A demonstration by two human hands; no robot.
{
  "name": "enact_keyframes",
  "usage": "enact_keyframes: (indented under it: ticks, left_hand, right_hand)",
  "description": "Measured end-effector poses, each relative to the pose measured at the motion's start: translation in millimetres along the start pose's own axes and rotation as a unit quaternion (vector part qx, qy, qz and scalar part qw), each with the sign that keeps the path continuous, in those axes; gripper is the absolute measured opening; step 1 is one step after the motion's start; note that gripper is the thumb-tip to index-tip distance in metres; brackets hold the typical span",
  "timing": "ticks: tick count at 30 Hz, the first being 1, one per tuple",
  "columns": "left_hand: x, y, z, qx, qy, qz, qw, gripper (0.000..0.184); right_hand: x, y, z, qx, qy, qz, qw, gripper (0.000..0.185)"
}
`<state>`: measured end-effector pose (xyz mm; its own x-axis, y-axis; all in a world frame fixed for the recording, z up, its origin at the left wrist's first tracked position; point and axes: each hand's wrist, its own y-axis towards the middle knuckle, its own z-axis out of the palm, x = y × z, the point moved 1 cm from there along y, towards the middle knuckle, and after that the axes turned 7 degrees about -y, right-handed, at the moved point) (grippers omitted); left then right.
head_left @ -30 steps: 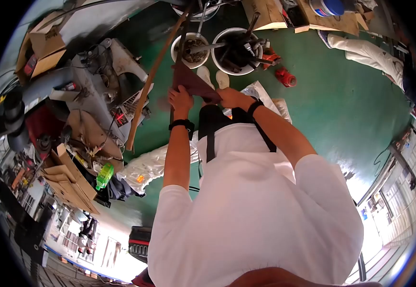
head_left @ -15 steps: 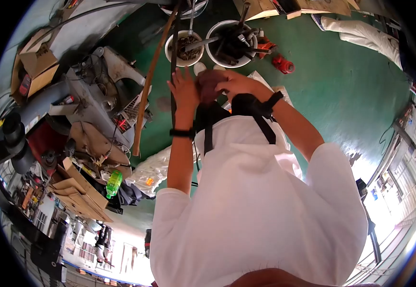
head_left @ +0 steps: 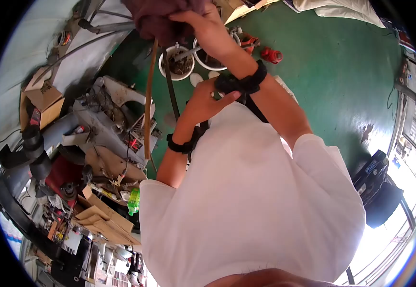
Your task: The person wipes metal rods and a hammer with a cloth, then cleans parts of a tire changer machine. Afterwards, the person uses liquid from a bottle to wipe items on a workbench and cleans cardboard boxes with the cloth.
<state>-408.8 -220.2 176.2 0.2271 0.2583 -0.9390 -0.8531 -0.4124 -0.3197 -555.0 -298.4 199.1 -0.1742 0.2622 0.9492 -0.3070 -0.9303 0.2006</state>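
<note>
A dark maroon cloth (head_left: 153,21) hangs bunched at the top of the head view. My right hand (head_left: 213,36) is closed on its right side, with the thumb lying across the folds. Lower down, in front of my chest, is my left hand (head_left: 202,103), thumb apart from the fingers and no object seen in it. Its fingertips lie beside a black device (head_left: 229,85) at my right wrist and are partly hidden; I cannot tell if they touch it. Black bands circle both wrists.
Two white buckets (head_left: 189,71) with metal pieces stand on the green floor, near a red jack-like object (head_left: 271,56). A long wooden strip (head_left: 149,105) slants beside grey machinery (head_left: 103,119). Cardboard boxes (head_left: 105,220) and a green bottle (head_left: 134,201) lie left; a black bag (head_left: 377,191) is right.
My right hand has lifted the maroon cloth up and forward, away from my body. My left hand has come away from beside the cloth and drawn back toward my chest.
</note>
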Motion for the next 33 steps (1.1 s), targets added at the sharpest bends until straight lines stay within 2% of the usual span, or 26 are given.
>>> enact_keyframes:
  ticks: [1, 2, 3, 4, 5, 6, 9, 11, 12, 13, 14, 15, 16, 17, 18, 19, 21, 22, 23, 25, 26, 28, 29, 31, 32, 33]
  left_hand:
    - [0, -2, -4, -0.021, 0.000, 0.046, 0.999, 0.030]
    - [0, -6, -6, -0.041, -0.003, 0.089, 0.995, 0.029]
    - [-4, -12, -8, -0.035, -0.003, 0.092, 0.995, 0.029]
    - [-9, -18, -11, -0.010, 0.027, 0.065, 0.997, 0.029]
    - [-13, -22, -13, 0.014, 0.058, 0.037, 0.998, 0.029]
    - [-15, -25, -13, 0.015, 0.059, 0.038, 0.997, 0.029]
    - [-14, -34, -17, 0.006, 0.070, 0.033, 0.997, 0.027]
    - [0, -33, -24, 0.042, 0.079, -0.030, 0.996, 0.028]
    - [8, -36, -29, 0.037, 0.078, -0.033, 0.996, 0.028]
    - [17, -39, -37, 0.024, 0.096, 0.025, 0.995, 0.029]
    - [24, -40, -47, 0.013, 0.116, 0.085, 0.989, 0.030]
    - [31, -40, -58, 0.011, 0.120, 0.084, 0.989, 0.030]
    - [37, -39, -73, -0.092, 0.189, 0.166, 0.963, 0.031]
    - [45, -38, -88, -0.192, 0.254, 0.245, 0.916, 0.033]
    - [71, -38, -107, -0.258, 0.230, 0.185, 0.920, 0.031]
    - [99, -36, -125, -0.323, 0.203, 0.124, 0.916, 0.029]
    - [129, -30, -151, -0.345, 0.228, 0.096, 0.905, 0.030]
    - [143, -26, -160, -0.366, 0.251, 0.069, 0.893, 0.031]
    - [157, -20, -166, -0.371, 0.250, 0.064, 0.892, 0.031]
    - [184, -9, -177, -0.336, 0.252, 0.000, 0.907, 0.039]
    - [195, -3, -178, -0.337, 0.253, -0.002, 0.907, 0.039]
    - [206, 9, -173, -0.306, 0.243, -0.021, 0.920, 0.058]
    - [207, 13, -166, -0.303, 0.243, -0.023, 0.921, 0.058]
    - [186, 19, -135, -0.249, 0.355, 0.093, 0.896, 0.077]
    - [176, 23, -118, -0.242, 0.354, 0.095, 0.898, 0.077]
    - [166, 26, -99, -0.172, 0.335, 0.127, 0.918, 0.084]
  right_hand:
    - [-1, 5, -4, 0.048, -0.085, -0.035, 0.995, 0.036]
    - [-14, -1, 13, -0.032, -0.006, -0.008, 0.999, 0.013]
    - [-9, -2, 11, -0.036, -0.010, -0.011, 0.999, 0.013]
    - [-1, -4, 7, -0.029, -0.193, -0.147, 0.970, 0.011]
    - [5, -7, 6, -0.020, -0.364, -0.273, 0.890, 0.011]
    - [6, -10, 6, -0.022, -0.365, -0.274, 0.889, 0.011]
    - [3, -18, 13, -0.008, -0.506, -0.321, 0.800, 0.020]
    - [0, -22, 21, 0.001, -0.499, -0.316, 0.807, 0.019]
    - [0, -27, 26, 0.010, -0.493, -0.306, 0.815, 0.018]
    - [0, -33, 31, 0.011, -0.488, -0.306, 0.817, 0.018]
    - [-2, -37, 35, 0.043, -0.498, -0.250, 0.829, 0.021]
    - [-4, -41, 36, 0.075, -0.507, -0.194, 0.837, 0.024]
    - [-7, -45, 35, 0.074, -0.504, -0.196, 0.838, 0.024]
    - [-12, -48, 31, 0.063, -0.509, -0.154, 0.844, 0.027]
    - [-19, -53, 25, 0.053, -0.513, -0.110, 0.850, 0.030]
    - [-29, -59, 14, 0.053, -0.511, -0.111, 0.851, 0.030]
    - [-58, -73, -21, 0.059, -0.541, 0.019, 0.839, 0.035]
    - [-75, -81, -38, 0.066, -0.561, 0.026, 0.825, 0.038]
    - [-93, -92, -55, 0.073, -0.580, 0.032, 0.811, 0.041]
    - [-124, -120, -91, 0.101, -0.622, 0.110, 0.768, 0.044]
    - [-127, -130, -104, 0.102, -0.620, 0.111, 0.770, 0.044]
    - [-124, -147, -117, 0.156, -0.616, 0.161, 0.755, 0.047]
    - [-122, -151, -120, 0.155, -0.615, 0.165, 0.755, 0.047]
    - [-106, -157, -119, 0.278, -0.521, 0.345, 0.729, 0.048]
    - [-87, -150, -104, 0.319, -0.531, 0.359, 0.698, 0.044]
    - [-76, -144, -95, 0.314, -0.531, 0.363, 0.699, 0.044]
